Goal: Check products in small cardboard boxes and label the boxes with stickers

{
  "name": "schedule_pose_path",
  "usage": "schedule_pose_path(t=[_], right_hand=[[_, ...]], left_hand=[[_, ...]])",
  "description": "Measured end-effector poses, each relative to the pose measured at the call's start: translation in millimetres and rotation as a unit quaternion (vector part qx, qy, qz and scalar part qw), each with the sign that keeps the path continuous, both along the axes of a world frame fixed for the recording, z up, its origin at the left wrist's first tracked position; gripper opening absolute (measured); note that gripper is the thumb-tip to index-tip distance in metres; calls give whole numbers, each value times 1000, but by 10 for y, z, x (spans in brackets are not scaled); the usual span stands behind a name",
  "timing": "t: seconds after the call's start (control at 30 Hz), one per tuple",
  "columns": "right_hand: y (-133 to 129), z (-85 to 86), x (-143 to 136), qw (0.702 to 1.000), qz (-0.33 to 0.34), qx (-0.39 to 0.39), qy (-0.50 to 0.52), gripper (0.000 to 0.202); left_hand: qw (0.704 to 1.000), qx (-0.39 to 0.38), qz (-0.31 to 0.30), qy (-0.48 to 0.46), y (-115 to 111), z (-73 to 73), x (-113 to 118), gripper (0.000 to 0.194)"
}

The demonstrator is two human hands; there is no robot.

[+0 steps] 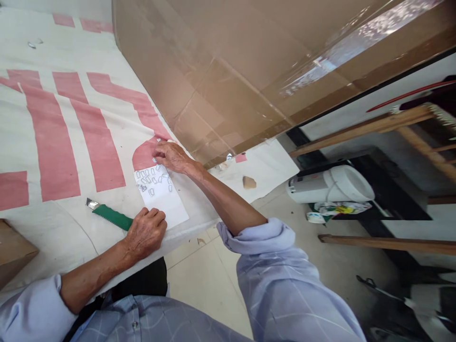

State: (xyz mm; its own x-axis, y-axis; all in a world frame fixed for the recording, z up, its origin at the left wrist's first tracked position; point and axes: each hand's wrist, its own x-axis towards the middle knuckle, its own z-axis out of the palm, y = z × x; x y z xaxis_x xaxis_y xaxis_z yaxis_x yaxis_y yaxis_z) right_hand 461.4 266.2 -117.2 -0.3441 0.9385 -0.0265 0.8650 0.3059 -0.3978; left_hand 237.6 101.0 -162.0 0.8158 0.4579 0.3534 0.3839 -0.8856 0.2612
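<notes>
A white paper [164, 204] lies near the table's edge, with several small outlined pieces on its upper part. My left hand [147, 230] rests closed at the paper's lower left side; what its curled fingers hold, if anything, is hidden. Beside it lies a green utility knife [112, 216], its blade end pointing away to the left. My right hand [170, 156] is at the paper's top end over the red print, fingers pinched together on something too small to make out.
A large taped cardboard box [221, 71] stands behind my right hand. Another carton [14, 249] sits at the left edge. The cloth [64, 213] covers the table. On the right are a white bucket [313, 185] and wooden bars [388, 243].
</notes>
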Motion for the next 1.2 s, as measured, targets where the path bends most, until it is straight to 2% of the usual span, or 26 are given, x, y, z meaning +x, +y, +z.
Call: schedule_pose_path(t=[0.63,0.93,1.2], right_hand=[[22,72,0,997,33,-24,-58,14],[53,26,3,996,38,-16,-76,12],[54,55,10,998,42,-31,-47,10]], left_hand=[[1000,-15,-6,20,-10,11,-2,20],[1000,-17,-5,16,-6,2,-5,20],[1000,-21,-6,19,-10,1,-5,19]])
